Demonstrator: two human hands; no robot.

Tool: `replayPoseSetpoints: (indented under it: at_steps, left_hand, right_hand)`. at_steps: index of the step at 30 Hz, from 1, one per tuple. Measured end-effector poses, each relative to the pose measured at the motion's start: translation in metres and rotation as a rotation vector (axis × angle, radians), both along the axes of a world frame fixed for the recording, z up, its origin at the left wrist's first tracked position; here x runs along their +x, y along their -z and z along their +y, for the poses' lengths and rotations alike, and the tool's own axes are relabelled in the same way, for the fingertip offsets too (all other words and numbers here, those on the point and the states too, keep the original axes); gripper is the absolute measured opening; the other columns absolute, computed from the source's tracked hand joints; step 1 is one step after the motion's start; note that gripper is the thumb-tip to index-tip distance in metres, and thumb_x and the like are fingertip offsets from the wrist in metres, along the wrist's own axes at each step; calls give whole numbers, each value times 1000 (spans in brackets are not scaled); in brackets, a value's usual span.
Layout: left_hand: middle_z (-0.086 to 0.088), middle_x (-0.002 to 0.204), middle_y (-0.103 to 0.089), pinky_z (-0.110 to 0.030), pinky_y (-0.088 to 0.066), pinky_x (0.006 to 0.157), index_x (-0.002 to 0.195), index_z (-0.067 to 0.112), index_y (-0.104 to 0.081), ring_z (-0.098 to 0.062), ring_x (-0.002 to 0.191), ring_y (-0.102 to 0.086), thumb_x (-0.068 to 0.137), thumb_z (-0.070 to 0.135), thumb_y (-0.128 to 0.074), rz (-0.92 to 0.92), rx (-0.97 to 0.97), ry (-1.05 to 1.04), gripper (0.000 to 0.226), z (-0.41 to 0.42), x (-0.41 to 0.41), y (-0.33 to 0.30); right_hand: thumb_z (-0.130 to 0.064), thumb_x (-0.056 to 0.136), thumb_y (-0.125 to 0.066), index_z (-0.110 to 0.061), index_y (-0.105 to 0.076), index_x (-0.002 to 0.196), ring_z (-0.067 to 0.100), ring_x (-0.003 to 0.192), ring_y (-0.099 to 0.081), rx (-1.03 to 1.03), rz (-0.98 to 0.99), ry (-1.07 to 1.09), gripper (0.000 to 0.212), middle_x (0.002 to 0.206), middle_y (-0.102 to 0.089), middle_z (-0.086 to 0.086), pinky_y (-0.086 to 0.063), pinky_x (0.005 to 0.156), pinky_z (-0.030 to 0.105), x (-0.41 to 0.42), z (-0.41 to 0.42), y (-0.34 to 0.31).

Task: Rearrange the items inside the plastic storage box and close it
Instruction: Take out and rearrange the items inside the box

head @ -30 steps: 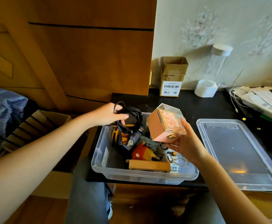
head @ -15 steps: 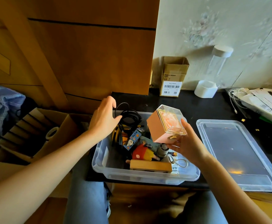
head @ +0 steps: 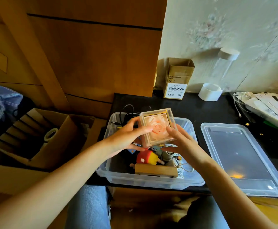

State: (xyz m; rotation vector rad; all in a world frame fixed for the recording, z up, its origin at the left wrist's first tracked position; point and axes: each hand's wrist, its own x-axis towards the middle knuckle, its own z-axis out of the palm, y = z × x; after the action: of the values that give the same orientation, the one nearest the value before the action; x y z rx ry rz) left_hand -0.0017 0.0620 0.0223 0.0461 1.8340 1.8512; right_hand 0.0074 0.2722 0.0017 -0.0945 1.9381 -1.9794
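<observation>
Wooden block: one tan, oblong wooden block (head: 156,170) lies along the near wall of the clear plastic storage box (head: 149,183), low and flat, probably to leave height above it.
Toy: one red-and-yellow soft figure (head: 147,157) sits just behind the block, among small cards and packets too jumbled to count.
Left hand: the left hand (head: 128,139) has its fingers curled round the near-left side of the pink square gift box with a clear lid and a moulded rose (head: 157,128), steadying it.
Right hand: the right hand (head: 180,142) cups the gift box from the right and below, thumb on its top face; two hands suggest careful placing.
Gift box: one, held above the middle of the storage box, not yet set down.
Cable: one bundle of black cable (head: 126,114) lies at the far-left corner, seemingly parked out of the way.
Lid: one clear plastic lid (head: 243,159) lies flat on the black tabletop (head: 191,108) just right of the storage box, ready for closing.
Far edge: one brown cardboard carton (head: 177,78) stands against the wall.
</observation>
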Motion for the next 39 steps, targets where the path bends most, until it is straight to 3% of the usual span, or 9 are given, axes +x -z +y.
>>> replayPoseSetpoints:
  at_steps: [4,7,12,16,19,24,29,34,39]
  left_hand:
    - [-4,119,-60,-31,-57,68,128,29,-43,-21,100,-65,72,60,-65,56,-132,-13,68,-28,-3,-12]
    - [2,109,-62,-24,-54,60,127,31,-40,-13,90,-64,83,52,-53,170,-380,-7,51,-49,-5,-20]
    - [6,111,-60,-35,-53,85,121,33,-39,-12,98,-61,86,56,-54,229,-789,139,45,-59,-6,-23]
    - [3,107,-60,-36,-54,82,123,26,-43,-13,92,-59,81,68,-45,241,-1070,209,60,-50,-6,-11]
    - [3,105,-59,-31,-52,72,128,23,-42,-12,86,-59,80,71,-42,224,-1079,183,68,-48,-9,-4]
    - [3,117,-53,-23,-52,51,135,23,-35,-12,85,-59,82,69,-43,174,-989,163,70,-50,-11,-1]
    - [3,108,-54,-19,-46,44,125,24,-41,-13,88,-57,88,61,-44,120,-853,107,52,-55,-11,-4]
    - [-2,107,-59,-19,-45,45,122,22,-44,-20,90,-61,80,65,-48,70,-753,42,60,-60,-10,-9]
    - [-11,108,-64,-18,-46,43,125,20,-45,-23,81,-65,94,52,-39,58,-636,14,45,-65,-6,-5]
  right_hand:
    - [-66,81,-46,-32,-51,125,22,98,-67,62,-58,-75,56,114,-66,5,-53,89,37,-4,-7,-10]
    - [-52,84,-48,-30,-46,127,18,90,-69,186,-27,-93,48,119,-62,4,-56,80,27,-8,-16,-14]
    - [-27,97,-45,-15,-53,122,20,87,-66,312,13,-152,29,116,-62,10,-56,80,30,-15,-36,-17]
    - [-12,98,-44,-10,-56,120,26,95,-64,585,72,-291,25,112,-62,9,-56,81,38,-23,-47,-5]
    - [-13,92,-53,-12,-61,118,24,100,-64,934,195,-487,26,114,-66,9,-52,83,30,-25,-46,9]
    - [-23,81,-70,-24,-57,126,9,95,-54,1157,406,-675,47,117,-65,-2,-39,81,19,-26,-47,19]
    - [-24,91,-52,-16,-63,112,16,85,-54,1136,553,-698,24,106,-66,5,-35,71,18,-21,-55,29]
    - [-29,86,-61,-25,-68,106,0,61,-45,1068,668,-683,21,93,-65,-11,-22,54,5,-21,-51,30]
    - [-31,83,-65,-28,-64,92,-12,68,-54,950,609,-547,9,78,-62,-19,-41,56,1,-23,-37,24]
